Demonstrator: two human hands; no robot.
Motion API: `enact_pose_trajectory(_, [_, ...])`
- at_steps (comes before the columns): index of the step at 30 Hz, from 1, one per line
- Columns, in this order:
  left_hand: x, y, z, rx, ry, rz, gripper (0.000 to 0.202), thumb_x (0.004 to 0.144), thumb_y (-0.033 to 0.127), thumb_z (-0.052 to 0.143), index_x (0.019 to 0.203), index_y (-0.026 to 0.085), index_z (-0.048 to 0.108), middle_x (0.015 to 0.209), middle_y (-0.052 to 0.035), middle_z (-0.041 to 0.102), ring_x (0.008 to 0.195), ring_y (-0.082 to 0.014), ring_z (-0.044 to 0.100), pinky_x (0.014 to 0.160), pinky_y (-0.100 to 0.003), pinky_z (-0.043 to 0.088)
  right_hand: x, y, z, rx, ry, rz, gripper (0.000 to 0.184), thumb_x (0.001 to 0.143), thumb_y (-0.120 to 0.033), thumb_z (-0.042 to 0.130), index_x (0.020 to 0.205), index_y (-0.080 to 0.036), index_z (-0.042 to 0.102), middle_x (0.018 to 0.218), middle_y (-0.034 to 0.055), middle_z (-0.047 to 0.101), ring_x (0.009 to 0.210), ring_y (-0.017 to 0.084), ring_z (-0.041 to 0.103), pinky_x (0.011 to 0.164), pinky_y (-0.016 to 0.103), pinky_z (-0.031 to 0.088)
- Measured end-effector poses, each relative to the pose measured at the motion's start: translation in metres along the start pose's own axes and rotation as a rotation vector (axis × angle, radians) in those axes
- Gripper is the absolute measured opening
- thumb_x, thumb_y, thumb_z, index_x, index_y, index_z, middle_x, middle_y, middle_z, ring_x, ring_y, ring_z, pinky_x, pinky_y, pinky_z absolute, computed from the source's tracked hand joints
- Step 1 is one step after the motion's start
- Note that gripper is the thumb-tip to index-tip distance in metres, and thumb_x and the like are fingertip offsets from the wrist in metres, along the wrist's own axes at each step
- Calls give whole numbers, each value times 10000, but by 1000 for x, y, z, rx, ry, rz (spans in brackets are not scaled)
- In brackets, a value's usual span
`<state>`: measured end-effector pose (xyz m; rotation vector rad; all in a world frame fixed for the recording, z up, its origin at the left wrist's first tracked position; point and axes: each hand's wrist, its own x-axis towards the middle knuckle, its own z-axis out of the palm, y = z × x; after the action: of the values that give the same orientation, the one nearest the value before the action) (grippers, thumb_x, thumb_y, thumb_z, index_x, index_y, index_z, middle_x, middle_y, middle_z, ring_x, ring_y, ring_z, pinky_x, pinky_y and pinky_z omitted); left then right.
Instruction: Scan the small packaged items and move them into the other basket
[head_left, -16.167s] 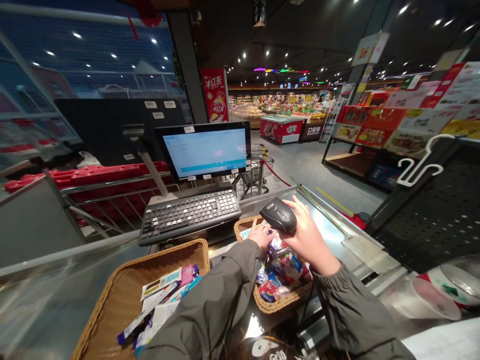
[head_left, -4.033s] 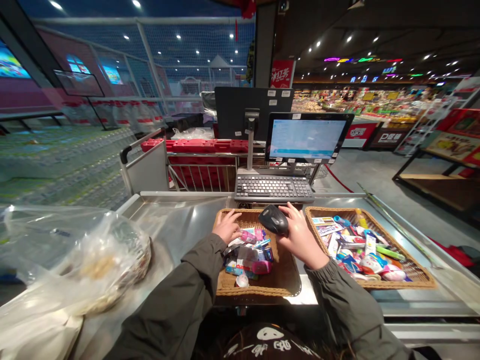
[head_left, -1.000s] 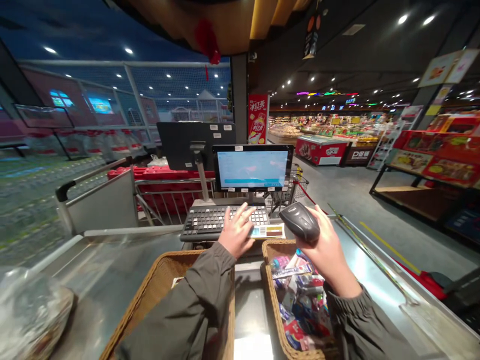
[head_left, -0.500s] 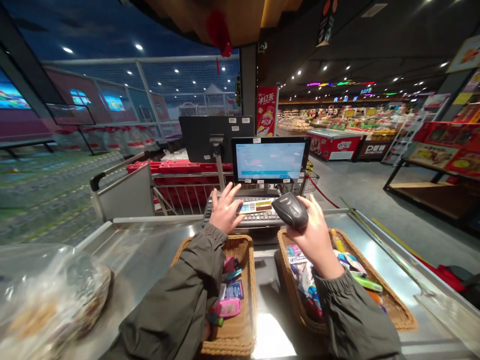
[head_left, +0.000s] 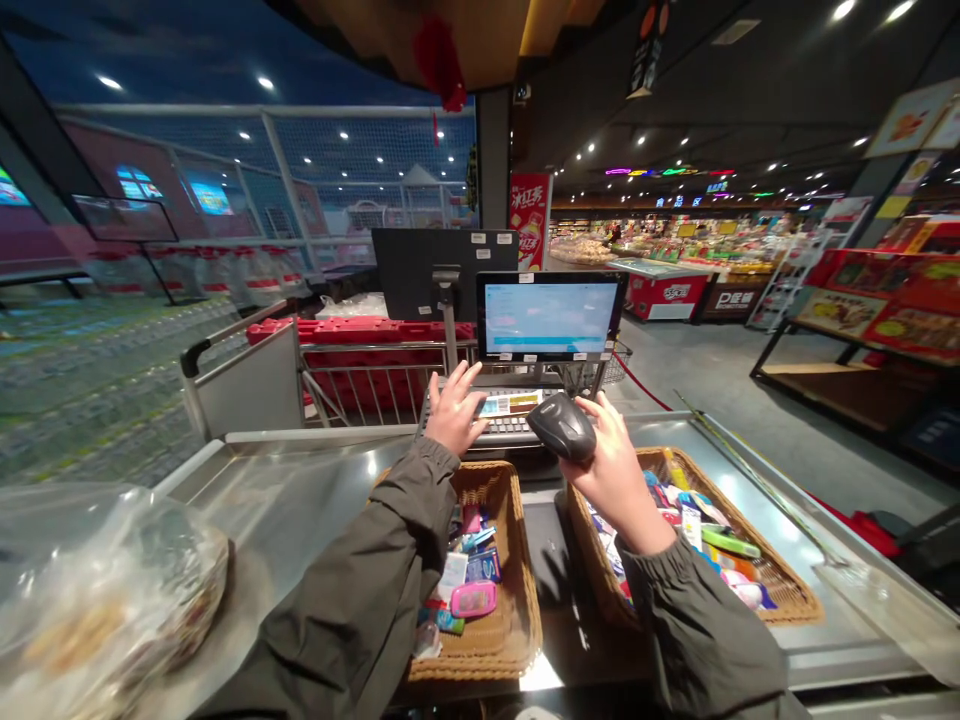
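The metal tabletop (head_left: 300, 500) spreads across the lower part of the view, shiny and bare between its loads. Beyond its far edge stands a wire cart (head_left: 375, 375) with red material in it. At the near left corner of the tabletop sits a clear plastic bag (head_left: 97, 590), bulging, its contents too blurred to name. Two wicker baskets come next: the left basket (head_left: 521, 600), partly hidden by the left sleeve (head_left: 367, 580), and the right basket (head_left: 795, 597), partly hidden by the right sleeve (head_left: 697, 610). They stand apart, a strip of tabletop between them. At the far edge, a dark monitor (head_left: 412, 275) shows its back, and just beside it a lit screen (head_left: 551, 318) faces the person. Below the screen lies a black keyboard (head_left: 517, 427).

The hands are apart. The right hand (head_left: 611, 465) is clamped around a black scanner (head_left: 562, 427), raised near the keyboard's right end. The left hand (head_left: 454, 412), its other fingers spread, holds a flat packet (head_left: 511, 404) between thumb and forefinger, over the keys and just left of the scanner. Small packs fill part of each basket, among them a pink case (head_left: 474, 600) in the left one and a green item (head_left: 731, 543) in the right.
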<state>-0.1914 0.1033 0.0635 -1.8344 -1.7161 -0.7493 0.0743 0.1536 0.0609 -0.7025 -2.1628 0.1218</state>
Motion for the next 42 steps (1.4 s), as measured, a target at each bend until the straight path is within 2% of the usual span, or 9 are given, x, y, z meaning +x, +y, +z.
enact_pose_trajectory(12, [2,-3,-5,-14,36,6,202,777,250,682,972,211,643,1522,-121,421,1459,-308,290,1192,-616,56,-5,-18,4,-9,-88,-3,473,695,-165,575,1163,-129,624,1391,188,498,1452,403,239,1141,631,268])
enact_pose_trajectory(28, [6,-3,-6,-4,39,-14,228,748,221,694,971,214,647,1524,-120,417,1447,-318,314,1193,-622,60,-5,-17,4,0,-84,-23,503,681,-150,581,1183,-134,611,1383,186,505,1457,396,234,1148,615,268])
enact_pose_trajectory(42, [-1,-5,-5,-11,18,-15,229,757,244,690,981,216,653,1529,-124,408,1449,-330,305,1192,-626,44,-8,-21,3,6,-119,52,530,700,-175,571,1229,-156,590,1430,167,477,1461,399,224,1145,656,223])
